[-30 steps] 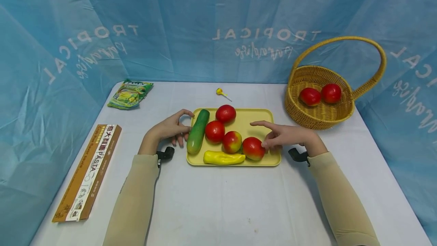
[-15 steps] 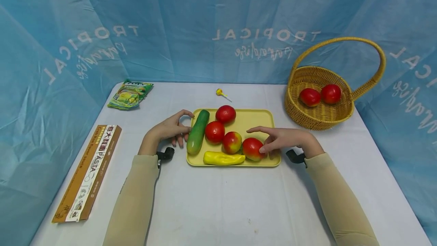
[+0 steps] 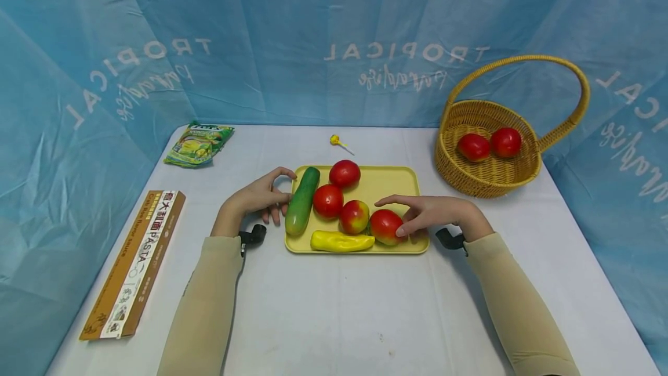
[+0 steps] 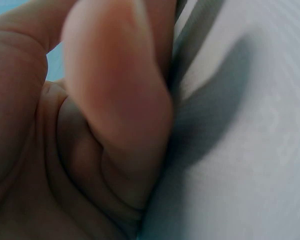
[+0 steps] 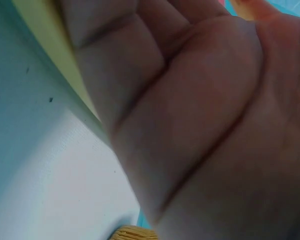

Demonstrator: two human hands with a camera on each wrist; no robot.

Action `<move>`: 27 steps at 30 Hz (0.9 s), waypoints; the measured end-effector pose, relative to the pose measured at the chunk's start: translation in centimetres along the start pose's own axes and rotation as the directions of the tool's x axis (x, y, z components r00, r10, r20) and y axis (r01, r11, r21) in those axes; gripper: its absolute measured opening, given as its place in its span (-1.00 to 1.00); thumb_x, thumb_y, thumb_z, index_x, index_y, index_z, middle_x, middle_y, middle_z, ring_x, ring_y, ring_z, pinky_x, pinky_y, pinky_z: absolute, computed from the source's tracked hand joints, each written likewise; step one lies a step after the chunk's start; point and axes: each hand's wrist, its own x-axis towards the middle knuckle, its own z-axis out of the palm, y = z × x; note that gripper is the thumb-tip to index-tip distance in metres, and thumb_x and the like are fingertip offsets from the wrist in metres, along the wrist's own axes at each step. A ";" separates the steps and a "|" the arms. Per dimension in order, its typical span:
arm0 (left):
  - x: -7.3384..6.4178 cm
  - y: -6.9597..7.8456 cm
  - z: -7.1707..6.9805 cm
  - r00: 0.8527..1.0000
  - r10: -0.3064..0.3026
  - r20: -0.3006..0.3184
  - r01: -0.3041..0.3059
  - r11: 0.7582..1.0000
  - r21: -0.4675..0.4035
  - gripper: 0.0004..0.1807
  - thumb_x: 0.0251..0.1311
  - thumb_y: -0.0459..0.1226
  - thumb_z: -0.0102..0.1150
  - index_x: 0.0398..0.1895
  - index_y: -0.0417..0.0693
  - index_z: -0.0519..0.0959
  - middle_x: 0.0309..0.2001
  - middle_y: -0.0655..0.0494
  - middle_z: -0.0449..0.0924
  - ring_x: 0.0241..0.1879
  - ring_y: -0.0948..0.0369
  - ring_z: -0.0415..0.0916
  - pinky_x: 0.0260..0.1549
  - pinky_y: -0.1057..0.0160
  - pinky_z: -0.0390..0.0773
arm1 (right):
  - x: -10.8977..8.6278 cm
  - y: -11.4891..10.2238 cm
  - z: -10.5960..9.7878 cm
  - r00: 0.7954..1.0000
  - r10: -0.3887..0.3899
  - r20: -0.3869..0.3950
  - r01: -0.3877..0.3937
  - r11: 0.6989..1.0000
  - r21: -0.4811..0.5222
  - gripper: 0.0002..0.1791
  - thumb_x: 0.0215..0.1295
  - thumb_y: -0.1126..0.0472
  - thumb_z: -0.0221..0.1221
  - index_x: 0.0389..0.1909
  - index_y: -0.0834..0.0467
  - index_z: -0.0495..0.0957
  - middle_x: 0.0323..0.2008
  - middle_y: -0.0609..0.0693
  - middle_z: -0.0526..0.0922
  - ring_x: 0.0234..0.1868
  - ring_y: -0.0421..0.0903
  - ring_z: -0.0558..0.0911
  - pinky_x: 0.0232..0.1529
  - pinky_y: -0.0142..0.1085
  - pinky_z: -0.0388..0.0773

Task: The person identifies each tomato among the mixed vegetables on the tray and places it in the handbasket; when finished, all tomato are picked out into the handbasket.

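In the head view, a yellow tray (image 3: 376, 181) holds a green cucumber (image 3: 302, 202), a yellow pepper (image 3: 341, 242), two red fruits (image 3: 345, 173), a red-and-yellow apple-like fruit (image 3: 355, 217) and a larger red fruit with yellowish patches (image 3: 385, 226). My left hand (image 3: 259, 195) rests at the tray's left edge beside the cucumber, fingers loosely bent and holding nothing. Over the larger red fruit is my right hand (image 3: 433, 213), its thumb against the near right side and its index finger reaching past the far side. Its other fingers are mostly hidden. Both wrist views show mainly palm and fingers.
A wicker basket (image 3: 454, 176) with a tall handle stands at the back right, two red fruits (image 3: 474, 147) inside. Behind the tray lies a lollipop (image 3: 336, 141). On the left are a green snack packet (image 3: 199, 145) and a long pasta box (image 3: 133, 266). Blue curtains enclose the table.
My right hand has moved slightly left and toward me, bringing thumb and index finger further over the larger red fruit. That fruit and my left hand have stayed in place.
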 end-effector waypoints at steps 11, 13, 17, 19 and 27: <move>-0.1 0.1 0.0 1.000 -0.005 -0.003 0.005 1.000 -0.001 -0.39 0.49 -0.19 0.14 0.50 0.18 0.16 -0.43 -0.06 0.74 -0.66 0.13 0.68 -0.64 0.25 0.66 | -0.1 -0.3 0.2 1.000 0.002 0.001 -0.002 1.000 0.015 -0.21 0.43 -0.03 0.34 0.59 -0.24 0.20 -0.08 0.08 0.69 -0.17 0.03 0.68 0.00 -0.17 0.63; -0.1 0.1 0.0 1.000 -0.006 -0.004 0.006 1.000 0.000 -0.39 0.49 -0.19 0.14 0.50 0.19 0.16 -0.43 -0.06 0.75 -0.66 0.13 0.68 -0.64 0.25 0.66 | -0.1 -0.4 0.2 1.000 0.006 -0.004 -0.006 1.000 0.012 -0.23 0.43 -0.03 0.35 0.56 -0.27 0.23 -0.12 0.07 0.70 -0.18 0.03 0.68 -0.01 -0.17 0.63; -0.1 0.1 0.0 1.000 -0.010 -0.004 0.010 1.000 -0.001 -0.39 0.48 -0.19 0.14 0.50 0.20 0.16 -0.43 -0.06 0.75 -0.66 0.13 0.68 -0.64 0.25 0.65 | -0.1 -0.3 0.2 1.000 0.011 -0.009 -0.011 1.000 0.009 -0.25 0.42 -0.03 0.36 0.54 -0.28 0.25 -0.14 0.07 0.72 -0.19 0.03 0.69 -0.02 -0.17 0.64; 0.0 0.1 0.0 1.000 -0.012 -0.004 0.012 1.000 -0.002 -0.38 0.48 -0.19 0.14 0.50 0.20 0.16 -0.43 -0.06 0.74 -0.66 0.13 0.67 -0.65 0.25 0.65 | -0.1 -0.3 0.2 1.000 0.013 -0.011 -0.013 1.000 0.009 -0.26 0.42 -0.04 0.36 0.53 -0.28 0.26 -0.11 0.07 0.71 -0.19 0.04 0.69 -0.02 -0.16 0.64; 0.0 0.0 0.0 1.000 -0.003 -0.003 0.003 1.000 0.003 -0.38 0.49 -0.18 0.15 0.51 0.19 0.16 -0.43 -0.06 0.75 -0.66 0.13 0.67 -0.65 0.25 0.65 | -0.5 -0.1 -0.1 0.999 0.004 -0.050 -0.005 1.000 -0.017 -0.26 0.41 -0.06 0.36 0.53 -0.28 0.27 -0.13 0.08 0.72 -0.17 0.04 0.71 -0.02 -0.15 0.65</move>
